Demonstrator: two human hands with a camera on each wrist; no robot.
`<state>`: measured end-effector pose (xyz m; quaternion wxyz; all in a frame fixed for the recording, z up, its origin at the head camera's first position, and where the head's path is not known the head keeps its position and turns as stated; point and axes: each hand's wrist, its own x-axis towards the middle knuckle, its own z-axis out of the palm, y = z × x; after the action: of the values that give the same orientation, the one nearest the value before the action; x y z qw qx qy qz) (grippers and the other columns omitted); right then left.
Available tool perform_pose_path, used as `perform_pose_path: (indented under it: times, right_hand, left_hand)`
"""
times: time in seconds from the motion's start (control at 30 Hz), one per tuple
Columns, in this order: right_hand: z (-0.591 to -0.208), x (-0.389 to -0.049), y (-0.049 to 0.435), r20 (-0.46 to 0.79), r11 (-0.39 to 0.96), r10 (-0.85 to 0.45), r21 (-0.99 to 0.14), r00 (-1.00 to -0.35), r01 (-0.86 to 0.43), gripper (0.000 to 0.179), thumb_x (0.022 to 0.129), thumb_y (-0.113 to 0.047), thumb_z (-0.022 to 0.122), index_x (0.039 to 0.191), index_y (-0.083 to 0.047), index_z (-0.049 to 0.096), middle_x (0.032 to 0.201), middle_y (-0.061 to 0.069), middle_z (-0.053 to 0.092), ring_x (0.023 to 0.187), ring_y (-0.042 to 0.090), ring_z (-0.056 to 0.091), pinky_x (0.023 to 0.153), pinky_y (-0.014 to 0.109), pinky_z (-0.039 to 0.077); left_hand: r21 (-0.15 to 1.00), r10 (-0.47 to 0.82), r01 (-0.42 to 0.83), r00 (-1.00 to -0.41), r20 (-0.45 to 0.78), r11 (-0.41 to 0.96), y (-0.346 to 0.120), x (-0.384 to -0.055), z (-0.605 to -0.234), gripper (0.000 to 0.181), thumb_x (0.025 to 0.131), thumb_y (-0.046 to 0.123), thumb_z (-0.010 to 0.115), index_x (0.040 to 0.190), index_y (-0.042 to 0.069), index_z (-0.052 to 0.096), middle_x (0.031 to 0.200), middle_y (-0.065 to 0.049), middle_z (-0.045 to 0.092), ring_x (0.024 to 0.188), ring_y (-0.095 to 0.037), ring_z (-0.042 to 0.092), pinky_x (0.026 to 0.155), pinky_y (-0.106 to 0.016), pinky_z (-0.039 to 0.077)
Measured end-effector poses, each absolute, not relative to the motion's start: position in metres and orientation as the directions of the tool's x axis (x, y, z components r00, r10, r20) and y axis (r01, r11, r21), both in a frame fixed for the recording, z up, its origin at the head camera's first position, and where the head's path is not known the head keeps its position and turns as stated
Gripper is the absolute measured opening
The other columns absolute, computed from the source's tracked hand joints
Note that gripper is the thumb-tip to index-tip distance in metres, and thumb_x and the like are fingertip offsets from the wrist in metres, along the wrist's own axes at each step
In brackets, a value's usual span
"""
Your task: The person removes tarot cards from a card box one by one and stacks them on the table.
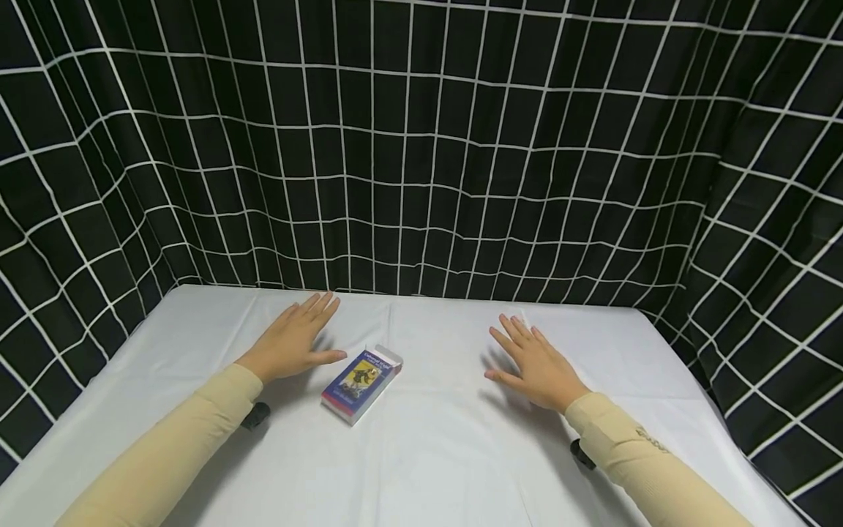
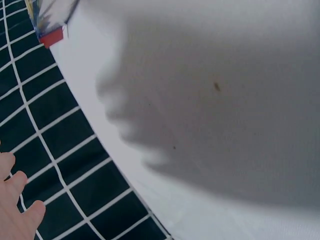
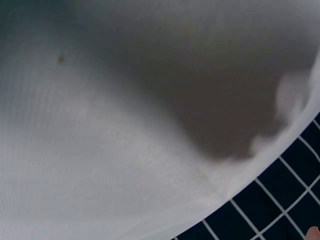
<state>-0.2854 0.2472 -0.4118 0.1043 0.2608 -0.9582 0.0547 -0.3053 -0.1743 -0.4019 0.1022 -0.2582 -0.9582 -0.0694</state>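
Observation:
A small blue tarot card box with a yellow picture on its face lies flat and slanted on the white cloth, its far end flap standing open. My left hand hovers just left of the box, fingers straight and thumb pointing at it, without touching. Farther to the right, my right hand is held over the cloth with its fingers spread and nothing in them. In the left wrist view, part of the box shows at the top left, and fingertips appear at the lower left. Only one fingertip shows in the right wrist view.
A white cloth covers the table, and both hands cast shadows on it. Black curtains with a white grid hang behind the table and along both sides. A dark wrist device sits under each sleeve.

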Motion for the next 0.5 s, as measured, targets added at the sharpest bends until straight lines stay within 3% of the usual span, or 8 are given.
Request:
perform_pose_path:
  times: [0.5]
  right_hand:
    - [-0.411,-0.27,0.239,0.236,0.847,-0.49,-0.1,-0.839,-0.523,0.079,0.084,-0.061,0.049,0.146,-0.016,0.03,0.154,0.011,0.02,0.142,0.031,0.016,0.113,0.049,0.012]
  left_hand:
    - [0.124,0.527,0.559,-0.821,0.218,0.82,-0.158,-0.286,-0.402,0.098,0.077,0.063,0.057,0.149,0.009,0.017,0.154,-0.01,0.018,0.141,-0.031,0.018,0.113,-0.048,0.017]
